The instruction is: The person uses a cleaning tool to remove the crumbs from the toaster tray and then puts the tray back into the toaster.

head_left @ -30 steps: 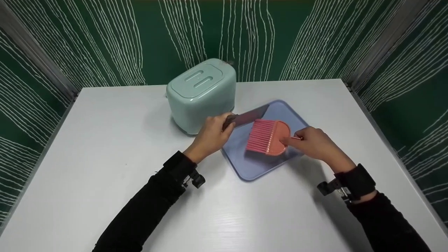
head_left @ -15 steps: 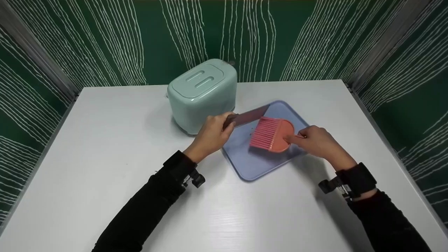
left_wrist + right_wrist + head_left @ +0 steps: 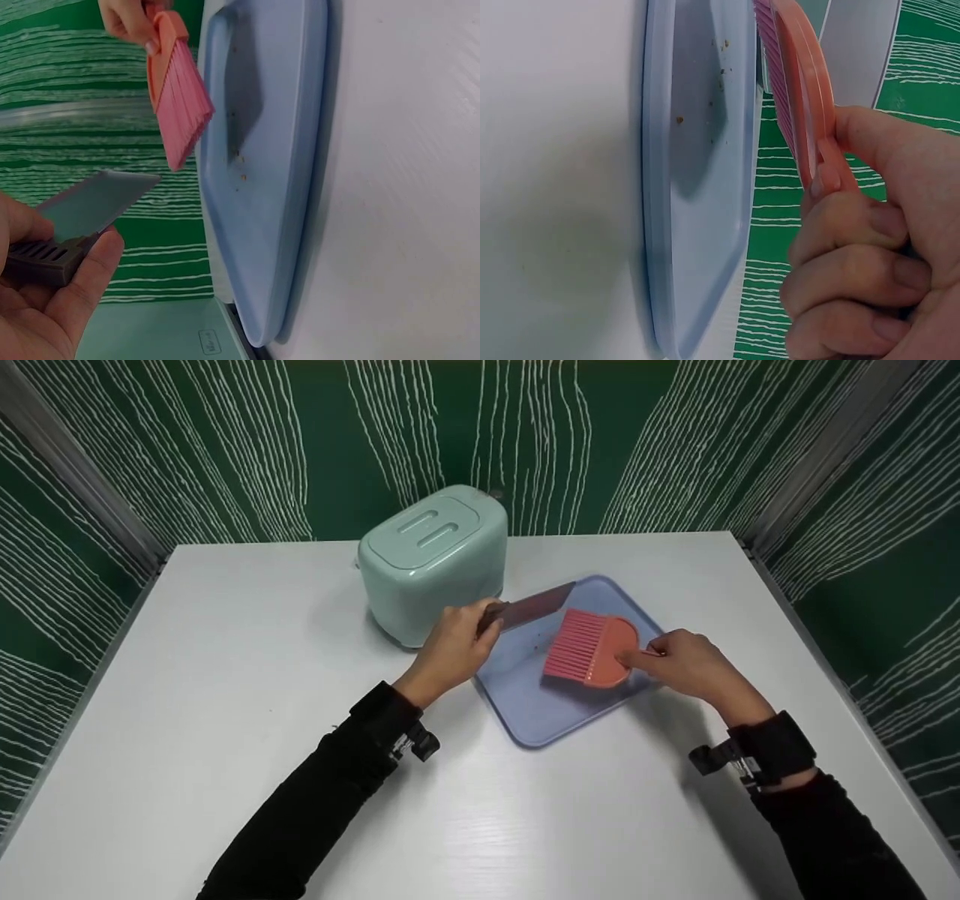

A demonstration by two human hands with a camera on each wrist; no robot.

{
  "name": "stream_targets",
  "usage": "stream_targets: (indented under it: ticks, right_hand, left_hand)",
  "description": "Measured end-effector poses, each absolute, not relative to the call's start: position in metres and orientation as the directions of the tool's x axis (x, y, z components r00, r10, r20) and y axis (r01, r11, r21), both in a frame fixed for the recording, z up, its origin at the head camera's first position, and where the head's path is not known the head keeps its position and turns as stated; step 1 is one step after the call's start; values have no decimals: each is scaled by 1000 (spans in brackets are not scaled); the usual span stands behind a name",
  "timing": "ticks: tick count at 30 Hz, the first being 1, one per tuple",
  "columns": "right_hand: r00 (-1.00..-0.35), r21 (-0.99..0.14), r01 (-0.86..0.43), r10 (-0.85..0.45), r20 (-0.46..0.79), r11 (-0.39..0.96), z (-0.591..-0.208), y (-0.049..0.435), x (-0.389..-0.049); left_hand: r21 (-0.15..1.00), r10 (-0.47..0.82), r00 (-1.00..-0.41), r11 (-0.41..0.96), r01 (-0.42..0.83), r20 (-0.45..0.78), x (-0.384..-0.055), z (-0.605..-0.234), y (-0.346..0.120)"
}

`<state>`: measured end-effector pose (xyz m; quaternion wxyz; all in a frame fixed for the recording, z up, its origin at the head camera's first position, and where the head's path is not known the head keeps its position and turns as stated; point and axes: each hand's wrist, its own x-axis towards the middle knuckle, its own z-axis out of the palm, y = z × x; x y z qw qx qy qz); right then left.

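Note:
My left hand (image 3: 454, 649) grips the dark slotted handle of a thin shiny metal crumb tray (image 3: 538, 606). Its plate juts out over the back left of a blue tray (image 3: 529, 731). A coral brush (image 3: 613, 652) with pink bristles is pinched in my right hand (image 3: 684, 664), the thumb on its rounded back. The bristles point left and hang above the blue tray, apart from the metal plate, as the left wrist view shows. Small brown crumbs (image 3: 242, 178) lie scattered on the blue tray, and crumbs (image 3: 679, 120) appear in the right wrist view too.
A mint-green toaster (image 3: 435, 566) stands just behind and left of my left hand, close to the blue tray's left corner. Everything rests on a white table (image 3: 225, 675). Green walls with white streaks rise at the back and both sides.
My right hand and the brush have shifted rightward, away from the metal plate, uncovering some crumbs on the blue tray. My left hand has stayed nearly still; the plate's tilt has changed slightly.

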<state>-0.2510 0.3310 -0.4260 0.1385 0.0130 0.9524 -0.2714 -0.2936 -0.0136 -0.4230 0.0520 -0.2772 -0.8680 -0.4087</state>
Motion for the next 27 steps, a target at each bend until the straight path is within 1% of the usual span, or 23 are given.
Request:
stream_targets:
  ticks: [4, 14, 27]
  right_hand:
    - [-963, -523, 80, -69, -259, 849, -425, 328, -247]
    - [-979, -531, 12, -97, -177, 847, -423, 314, -244]
    - [-972, -523, 77, -52, -229, 849, -432, 324, -252]
  left_hand:
    - [668, 446, -835, 518, 534, 322, -295, -425, -14]
    - [671, 447, -835, 514, 534, 322, -294, -424, -11]
    - [671, 462, -827, 505, 543, 321, -294, -426, -11]
